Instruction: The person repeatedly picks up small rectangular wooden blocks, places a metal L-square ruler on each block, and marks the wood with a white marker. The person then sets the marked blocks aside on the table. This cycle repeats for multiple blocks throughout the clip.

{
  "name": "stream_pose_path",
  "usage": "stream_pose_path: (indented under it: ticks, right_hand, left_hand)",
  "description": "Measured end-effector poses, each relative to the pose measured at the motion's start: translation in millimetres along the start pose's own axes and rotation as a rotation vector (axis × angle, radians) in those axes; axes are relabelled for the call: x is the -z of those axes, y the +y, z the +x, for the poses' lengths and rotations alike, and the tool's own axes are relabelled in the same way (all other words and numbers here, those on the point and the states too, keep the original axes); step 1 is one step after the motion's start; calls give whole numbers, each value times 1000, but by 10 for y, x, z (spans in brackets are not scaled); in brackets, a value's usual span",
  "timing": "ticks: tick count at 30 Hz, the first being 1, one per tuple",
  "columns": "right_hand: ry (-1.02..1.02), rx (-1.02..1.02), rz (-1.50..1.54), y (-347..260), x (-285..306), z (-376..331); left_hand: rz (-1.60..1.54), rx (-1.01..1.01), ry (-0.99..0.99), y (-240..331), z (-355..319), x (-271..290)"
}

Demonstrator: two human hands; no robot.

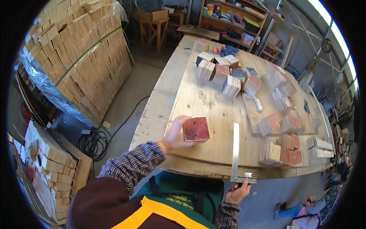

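My left hand is wrapped round the side of a wooden block with a dark red top face and two small holes in it. It holds the block over the near left part of the plywood tabletop. At the table's front edge my right hand grips the short arm of a metal try square, whose long ruled blade points away from me across the wood. A small white piece sits at the square's short arm by my fingers; what it is I cannot tell. Block and square are apart.
Several layered plywood blocks cluster at the table's far end, and more blocks stand along its right side. Tall stacked wood rises at the left, above a coiled black cable on the floor. Another person is at lower right.
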State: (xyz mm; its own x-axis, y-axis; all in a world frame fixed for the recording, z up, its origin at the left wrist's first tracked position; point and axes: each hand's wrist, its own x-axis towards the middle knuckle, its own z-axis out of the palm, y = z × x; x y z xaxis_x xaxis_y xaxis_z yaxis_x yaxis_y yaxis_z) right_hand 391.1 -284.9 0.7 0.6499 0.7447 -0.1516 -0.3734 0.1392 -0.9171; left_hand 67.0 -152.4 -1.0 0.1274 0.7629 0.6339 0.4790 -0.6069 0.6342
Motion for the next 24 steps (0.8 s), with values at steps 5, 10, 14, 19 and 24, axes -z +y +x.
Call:
stream_pose_path:
  ticks: [5,10,14,19,24]
  right_hand:
    - [-21,14,-55,70,-341,448]
    - [14,42,-82,252,-541,941]
    - [145,1,-198,446,-511,1094]
    - [204,33,-188,503,-514,1051]
    - [233,114,-532,499,-581,964]
  left_hand:
    - [20,59,112,-482,272,178]
    - [155,144,190,-1111,711,494]
    - [344,138,336,-1782,1343,772]
    - [527,213,424,-2540,2037,881]
    - [549,269,327,-3112,2325,728]
